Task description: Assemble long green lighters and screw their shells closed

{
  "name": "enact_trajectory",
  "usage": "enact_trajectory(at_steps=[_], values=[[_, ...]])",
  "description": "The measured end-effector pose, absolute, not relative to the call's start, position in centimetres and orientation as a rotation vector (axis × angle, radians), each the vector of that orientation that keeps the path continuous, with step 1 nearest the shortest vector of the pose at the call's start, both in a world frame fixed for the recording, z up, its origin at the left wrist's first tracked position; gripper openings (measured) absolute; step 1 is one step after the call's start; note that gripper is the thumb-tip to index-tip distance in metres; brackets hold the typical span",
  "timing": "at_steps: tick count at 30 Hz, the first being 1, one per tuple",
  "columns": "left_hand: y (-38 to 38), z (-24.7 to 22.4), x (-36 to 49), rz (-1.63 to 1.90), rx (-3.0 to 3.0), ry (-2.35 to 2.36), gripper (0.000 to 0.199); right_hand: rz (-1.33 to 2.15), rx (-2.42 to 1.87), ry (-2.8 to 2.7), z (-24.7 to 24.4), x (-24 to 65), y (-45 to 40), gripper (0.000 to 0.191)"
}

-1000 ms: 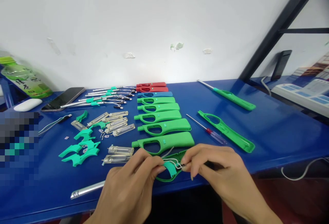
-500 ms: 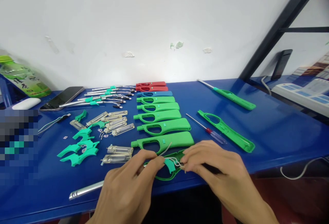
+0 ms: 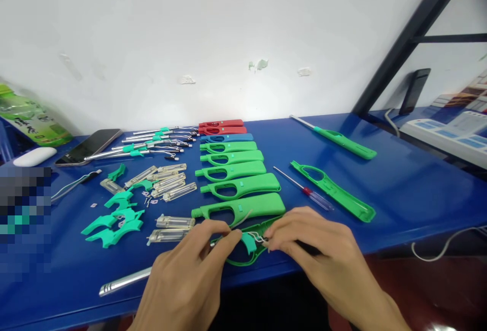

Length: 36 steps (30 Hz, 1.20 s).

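Note:
An open green casing half (image 3: pixel 243 262) lies at the table's front edge, under both hands. My left hand (image 3: pixel 190 265) is closed at its left end, pinching near a teal trigger piece (image 3: pixel 249 243); a metal tube (image 3: pixel 124 281) sticks out to the left beneath this hand. My right hand (image 3: pixel 315 245) is closed over the casing's right part, its fingertips at the white wires (image 3: pixel 258 237). What these fingertips grip is too small to make out. Just behind lies a closed green lighter casing (image 3: pixel 262 207).
More green, blue and red casings stand in a row behind. To the left are teal pieces (image 3: pixel 110 234), clear fuel tanks (image 3: pixel 175 221) and metal tubes with wires (image 3: pixel 140 149). A screwdriver (image 3: pixel 319 200), a casing half (image 3: pixel 342 196) and a green lighter (image 3: pixel 346 142) lie to the right.
Both hands stay nearly in place over the open casing, with only slight finger movement. The whole view has shifted a little.

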State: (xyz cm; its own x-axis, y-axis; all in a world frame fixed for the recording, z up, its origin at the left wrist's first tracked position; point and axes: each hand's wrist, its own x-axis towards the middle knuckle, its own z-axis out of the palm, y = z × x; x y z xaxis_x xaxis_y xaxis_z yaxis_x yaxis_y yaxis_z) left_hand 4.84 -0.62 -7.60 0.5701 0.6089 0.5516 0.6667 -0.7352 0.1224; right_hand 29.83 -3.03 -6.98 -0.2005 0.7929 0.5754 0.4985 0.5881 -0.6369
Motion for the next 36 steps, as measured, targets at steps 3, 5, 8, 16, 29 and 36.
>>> enact_trajectory(at_steps=[3,5,8,16,29,36], values=[[-0.6,-7.6,4.7,-0.862,-2.717,-1.108,0.051,0.374,-1.044,-1.869,-7.0,29.8,-3.1,0.022],[-0.7,-7.7,4.5,-0.863,-2.733,-1.107,0.050,0.376,-1.044,-1.866,-7.0,29.8,-3.1,0.021],[-0.8,-7.7,4.5,-0.886,-2.754,-1.108,0.046,0.388,-1.054,-1.861,-7.1,29.8,-3.1,0.021],[-1.1,-7.0,5.3,-0.967,-2.753,-1.088,0.023,0.414,-1.071,-1.841,-7.0,29.7,-3.1,0.022],[-1.1,-7.1,5.6,-0.973,-2.741,-1.087,0.018,0.433,-1.105,-1.819,-7.0,29.7,-3.0,0.024],[-1.0,-6.9,5.5,-0.969,-2.770,-1.096,0.016,0.231,-0.995,-1.943,-7.3,29.9,-3.2,0.021]])
